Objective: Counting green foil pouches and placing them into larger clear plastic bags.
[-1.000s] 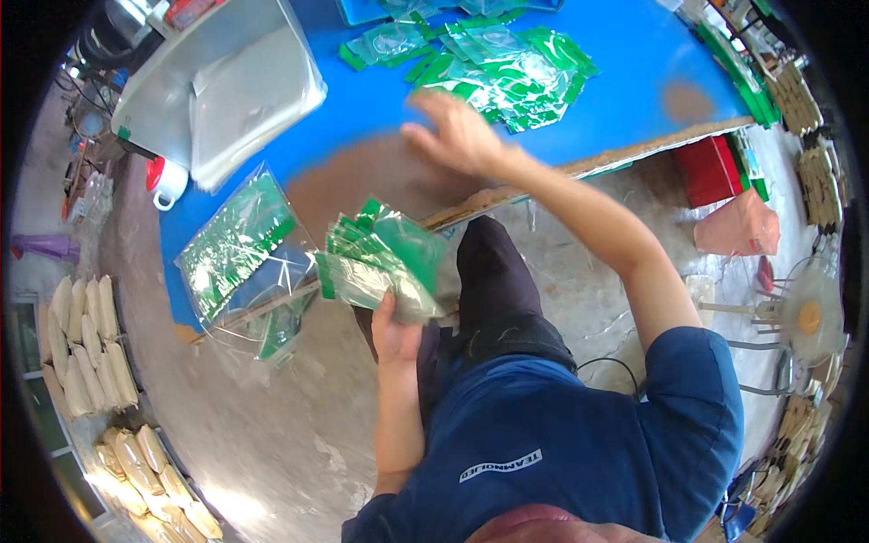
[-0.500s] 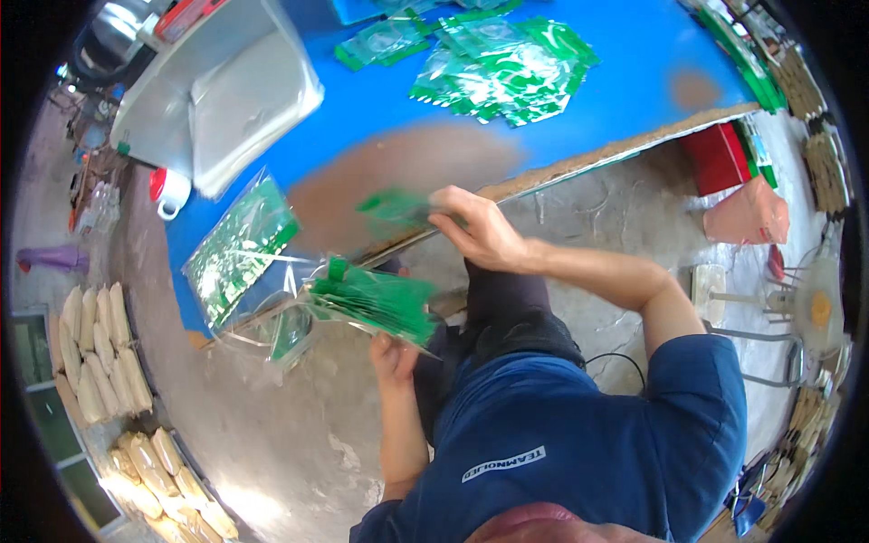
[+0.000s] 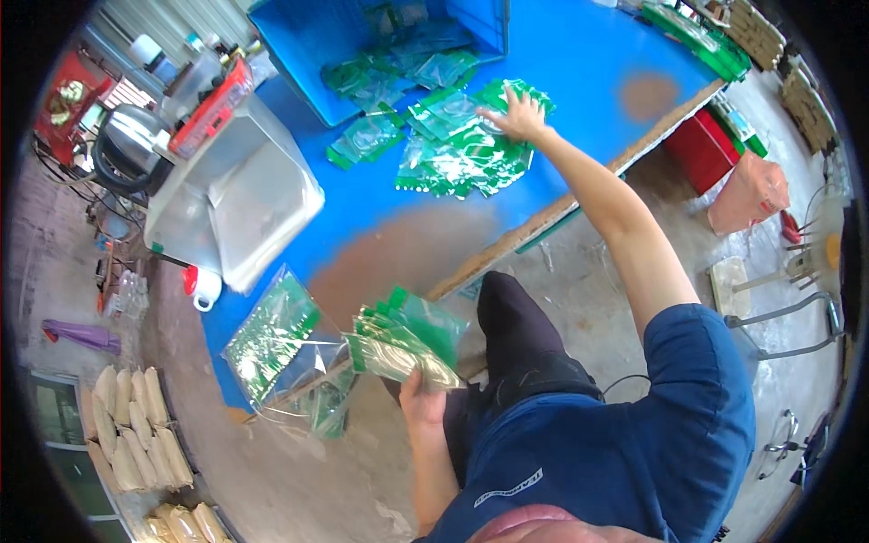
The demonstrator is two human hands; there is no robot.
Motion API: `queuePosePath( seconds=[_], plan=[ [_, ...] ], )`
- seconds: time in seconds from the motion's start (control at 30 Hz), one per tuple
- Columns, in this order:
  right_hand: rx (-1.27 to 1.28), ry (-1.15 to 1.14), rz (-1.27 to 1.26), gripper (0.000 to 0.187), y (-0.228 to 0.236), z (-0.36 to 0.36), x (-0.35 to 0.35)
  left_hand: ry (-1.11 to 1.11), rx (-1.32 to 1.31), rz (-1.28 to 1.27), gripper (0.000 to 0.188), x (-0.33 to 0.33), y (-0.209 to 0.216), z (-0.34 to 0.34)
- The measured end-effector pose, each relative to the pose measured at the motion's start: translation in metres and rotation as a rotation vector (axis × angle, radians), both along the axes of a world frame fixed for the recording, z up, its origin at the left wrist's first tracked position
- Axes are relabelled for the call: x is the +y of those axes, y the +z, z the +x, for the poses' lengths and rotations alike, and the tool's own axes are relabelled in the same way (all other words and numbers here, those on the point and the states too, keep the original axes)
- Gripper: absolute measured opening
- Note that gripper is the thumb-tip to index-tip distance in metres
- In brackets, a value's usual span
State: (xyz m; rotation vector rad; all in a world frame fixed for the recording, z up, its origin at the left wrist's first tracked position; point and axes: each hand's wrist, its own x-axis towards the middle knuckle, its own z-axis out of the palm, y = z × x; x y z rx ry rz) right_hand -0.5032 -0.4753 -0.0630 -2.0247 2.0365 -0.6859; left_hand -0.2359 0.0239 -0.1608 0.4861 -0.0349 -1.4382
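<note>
My left hand (image 3: 424, 403) grips a fanned stack of green-and-clear plastic packets (image 3: 407, 339) from below, near the table's front edge. Across the blue table my right hand (image 3: 520, 116) rests on the right part of a loose pile of similar packets (image 3: 462, 167). Its fingers are spread, and I see nothing gripped in them. A clear plastic bag (image 3: 276, 339) with green packets in it lies left of the held stack, at the table's left end. More packets (image 3: 367, 81) spill from the mouth of a blue crate (image 3: 303, 86) behind the pile.
A grey-white plastic tub (image 3: 281, 172) stands on the table's left, beside a white mug with red (image 3: 206, 290) and a metal kettle (image 3: 131, 145). The wooden table edge (image 3: 489, 262) runs before my legs. A red box (image 3: 701, 149) and a pink bag (image 3: 747, 195) are at right.
My right hand has moved from near the front edge, where it held a blurred green packet, out to the pile. The view has shifted, showing more of the crate. My left hand still holds the stack.
</note>
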Motion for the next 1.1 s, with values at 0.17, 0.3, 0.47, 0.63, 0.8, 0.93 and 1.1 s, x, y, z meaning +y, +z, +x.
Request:
queuePosePath(
  seconds=[0.17,0.3,0.47,0.63,0.8,0.93,1.1],
  plan=[
    [0.154,0.522,-0.268,0.092,-0.035,0.095,0.084,0.071,-0.083,0.049,0.062,0.004,0.025,-0.006],
    [0.167,0.853,-0.38,0.069,-0.011,0.124,0.115,0.06,-0.129,0.113,0.057,0.013,0.013,0.005],
    [0.115,1.097,-0.644,0.025,0.0,0.128,0.128,0.123,-0.091,0.08,0.056,0.01,0.012,0.007],
    [-1.034,0.621,0.006,0.016,0.014,0.142,0.239,0.05,0.151,-0.306,0.059,-0.008,0.033,-0.004],
    [-0.845,0.841,0.406,0.03,0.024,0.127,0.299,0.184,0.166,-0.075,0.059,-0.026,0.038,-0.013],
    [-0.051,0.672,-0.284,0.048,0.017,0.121,0.194,0.188,0.053,0.032,0.056,-0.014,0.025,-0.01],
    [0.226,1.121,-0.338,0.035,-0.003,0.123,0.24,0.17,-0.085,-0.013,0.068,0.014,0.029,-0.01]
  ],
)
